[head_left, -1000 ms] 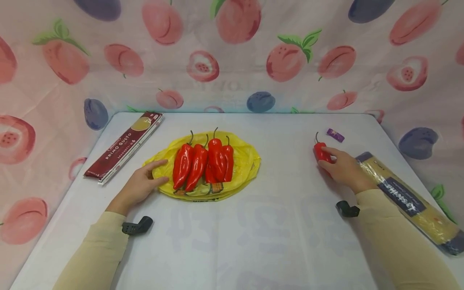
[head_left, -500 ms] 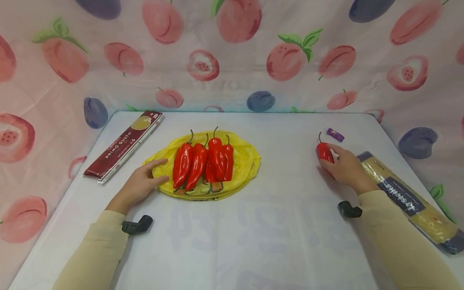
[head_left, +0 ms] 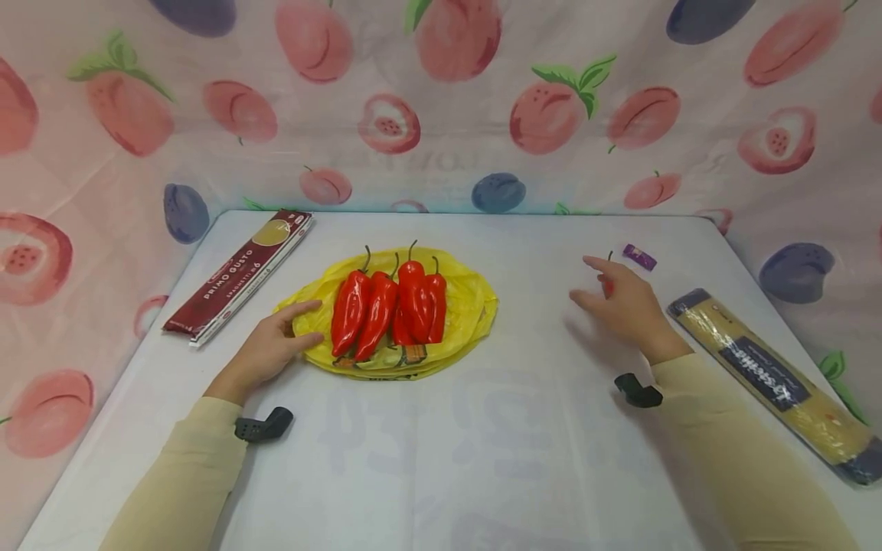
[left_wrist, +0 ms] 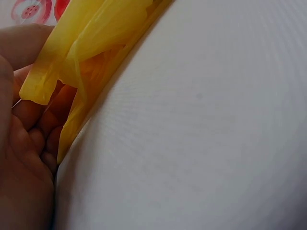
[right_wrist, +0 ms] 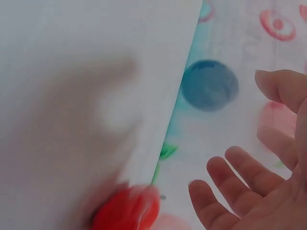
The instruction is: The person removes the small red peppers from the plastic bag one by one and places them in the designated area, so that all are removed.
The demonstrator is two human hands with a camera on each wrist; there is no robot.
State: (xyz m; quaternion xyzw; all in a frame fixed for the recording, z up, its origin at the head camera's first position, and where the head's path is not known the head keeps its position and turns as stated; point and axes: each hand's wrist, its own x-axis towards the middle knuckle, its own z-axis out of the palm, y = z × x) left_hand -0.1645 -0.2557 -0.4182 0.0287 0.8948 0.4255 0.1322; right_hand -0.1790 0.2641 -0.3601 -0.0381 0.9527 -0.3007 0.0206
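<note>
My left hand [head_left: 265, 356] lies at the left edge of a yellow plastic bag [head_left: 475, 306], with thumb and fingers around its folded edge, as the left wrist view shows the bag [left_wrist: 96, 43] between them. Several glossy red peppers [head_left: 377, 315] with dark stems lie side by side on the bag. My right hand [head_left: 628, 310] is raised above the table at the right, fingers spread and holding nothing. Behind it lies a single red pepper [head_left: 609, 287], mostly hidden by the hand; in the right wrist view that pepper [right_wrist: 127, 211] sits at the bottom, apart from the fingers.
A dark red spaghetti packet [head_left: 237, 279] lies at the back left. On the right is a long yellow and navy pasta packet [head_left: 772, 375], with a small purple wrapper [head_left: 639, 257] near the back. A fruit-printed curtain [head_left: 441, 138] hangs behind the white table [head_left: 441, 459].
My right hand has let go of the single pepper, spread its fingers and moved left and up from it. The left hand stays at the bag's edge.
</note>
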